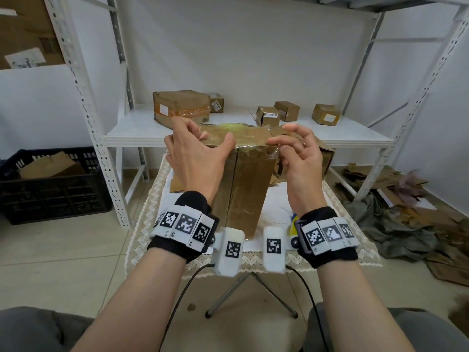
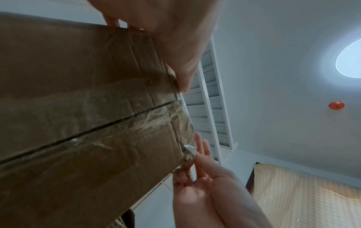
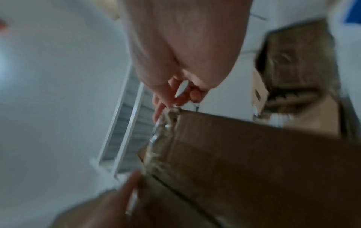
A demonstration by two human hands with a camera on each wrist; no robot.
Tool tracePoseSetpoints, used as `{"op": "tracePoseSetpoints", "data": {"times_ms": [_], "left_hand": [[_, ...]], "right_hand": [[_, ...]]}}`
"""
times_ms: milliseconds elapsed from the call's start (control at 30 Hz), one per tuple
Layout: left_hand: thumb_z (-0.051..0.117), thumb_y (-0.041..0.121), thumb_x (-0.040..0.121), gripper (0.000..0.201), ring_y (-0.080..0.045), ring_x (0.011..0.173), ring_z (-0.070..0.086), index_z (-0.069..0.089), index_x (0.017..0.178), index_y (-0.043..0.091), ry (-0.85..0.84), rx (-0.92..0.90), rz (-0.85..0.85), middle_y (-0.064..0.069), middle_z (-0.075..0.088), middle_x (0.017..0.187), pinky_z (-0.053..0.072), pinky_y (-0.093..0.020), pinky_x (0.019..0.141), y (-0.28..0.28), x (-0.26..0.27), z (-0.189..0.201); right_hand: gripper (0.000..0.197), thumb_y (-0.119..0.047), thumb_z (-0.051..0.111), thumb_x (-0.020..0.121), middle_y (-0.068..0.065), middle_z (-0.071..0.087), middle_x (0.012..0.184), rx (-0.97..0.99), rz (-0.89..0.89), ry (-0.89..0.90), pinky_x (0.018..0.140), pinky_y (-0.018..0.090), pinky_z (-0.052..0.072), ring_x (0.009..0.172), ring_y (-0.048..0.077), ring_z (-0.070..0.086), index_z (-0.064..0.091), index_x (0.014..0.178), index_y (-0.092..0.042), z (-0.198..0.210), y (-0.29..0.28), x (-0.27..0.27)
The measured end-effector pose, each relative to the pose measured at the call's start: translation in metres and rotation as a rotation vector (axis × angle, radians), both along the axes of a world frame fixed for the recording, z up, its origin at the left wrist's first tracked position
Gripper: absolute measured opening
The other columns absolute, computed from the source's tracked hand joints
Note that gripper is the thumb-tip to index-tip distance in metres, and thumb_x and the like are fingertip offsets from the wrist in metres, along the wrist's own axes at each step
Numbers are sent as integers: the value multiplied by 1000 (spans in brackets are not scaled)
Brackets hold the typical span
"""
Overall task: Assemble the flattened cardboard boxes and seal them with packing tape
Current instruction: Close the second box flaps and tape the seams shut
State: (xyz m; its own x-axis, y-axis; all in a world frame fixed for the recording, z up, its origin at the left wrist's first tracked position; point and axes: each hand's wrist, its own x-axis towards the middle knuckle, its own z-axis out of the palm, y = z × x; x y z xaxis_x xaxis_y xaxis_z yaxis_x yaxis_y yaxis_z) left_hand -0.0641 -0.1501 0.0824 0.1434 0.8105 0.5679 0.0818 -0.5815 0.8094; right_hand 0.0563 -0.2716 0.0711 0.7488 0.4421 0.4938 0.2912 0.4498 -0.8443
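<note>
A tall cardboard box [image 1: 248, 179] stands on a small cloth-covered table [image 1: 352, 240], its centre seam facing me. Clear packing tape [image 1: 238, 133] runs across its top and down the near face. My left hand [image 1: 213, 138] grips the top left corner, thumb along the near edge and fingers curled over the top. My right hand [image 1: 278, 145] is at the top right corner and pinches the loose tape end there. In the left wrist view the taped seam [image 2: 136, 115] and the right hand [image 2: 195, 169] at the curled tape end show. The right wrist view is blurred; its fingertips [image 3: 181, 95] meet at the box corner [image 3: 171, 117].
Behind the table a white metal shelf [image 1: 142, 130] carries several sealed small boxes. An open box [image 1: 327, 156] sits just behind the right hand. A black crate [image 1: 50, 189] with cardboard stands on the floor at left. Cardboard scraps and cloth [image 1: 396, 212] lie at right.
</note>
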Motion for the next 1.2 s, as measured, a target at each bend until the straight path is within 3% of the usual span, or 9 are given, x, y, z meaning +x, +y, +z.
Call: {"op": "tracePoseSetpoints", "data": {"times_ms": [133, 333, 433, 533, 667, 833, 900, 1067, 1200], "left_hand": [[78, 46, 75, 53, -19, 95, 46, 36, 98, 24, -4, 1, -3, 3, 57, 94, 34, -34, 83, 2, 1, -2], [78, 46, 74, 53, -19, 95, 46, 36, 98, 24, -2, -1, 8, 2, 60, 95, 30, -32, 81, 1, 2, -2], [78, 45, 75, 53, -19, 96, 46, 36, 98, 24, -10, -1, 12, 1, 60, 95, 30, -32, 81, 2, 2, -2], [79, 45, 75, 52, -19, 96, 45, 37, 98, 24, -16, 4, 5, 0, 59, 97, 31, -31, 81, 3, 2, -3], [79, 45, 75, 52, -18, 95, 44, 38, 99, 23, -25, 6, 8, 1, 59, 96, 34, -32, 82, 4, 3, -3], [78, 46, 75, 52, -18, 95, 44, 39, 100, 23, -30, 10, 13, 3, 57, 94, 37, -35, 83, 3, 3, -3], [78, 46, 75, 52, -17, 94, 44, 38, 100, 24, -27, 10, 11, 3, 57, 95, 38, -34, 83, 2, 3, -3], [79, 45, 75, 52, -16, 93, 44, 38, 100, 24, -18, 3, 5, 2, 57, 96, 36, -33, 82, 0, 2, -2], [80, 45, 74, 54, -16, 93, 43, 38, 100, 23, -21, -4, -1, 6, 55, 92, 36, -34, 81, -2, 0, -1]], "right_hand": [[36, 2, 65, 94, 4, 74, 97, 13, 49, -39, 105, 41, 47, 102, 19, 65, 56, 126, -14, -3, 2, -2], [48, -10, 76, 86, 11, 74, 119, 51, 55, 35, 112, 52, 45, 116, 27, 66, 55, 129, -15, -11, 4, 3], [45, 0, 76, 86, 7, 70, 115, 68, -26, 19, 101, 37, 53, 107, 16, 66, 57, 125, -14, -14, 5, 3], [45, 3, 76, 85, 0, 65, 93, 99, -90, 22, 95, 24, 50, 93, 10, 64, 58, 123, -14, -19, 4, 5], [37, -3, 76, 87, -10, 65, 70, 85, -139, 28, 104, 38, 49, 86, 11, 66, 60, 117, -20, -22, 5, 4], [32, 4, 64, 95, 0, 66, 86, 13, -165, -37, 79, 27, 54, 85, 12, 66, 58, 122, -12, -31, 6, 8], [35, 5, 62, 94, 2, 65, 90, -13, -220, -75, 79, 31, 55, 85, 11, 64, 57, 122, -16, -31, 8, 4], [50, 21, 45, 81, 7, 59, 98, 132, -552, -227, 74, 16, 45, 85, 7, 57, 53, 121, -10, -6, 15, -13], [47, 14, 49, 85, -9, 61, 89, 8, -403, -590, 79, 41, 54, 87, 21, 65, 52, 119, -19, 21, 27, -30]]}}
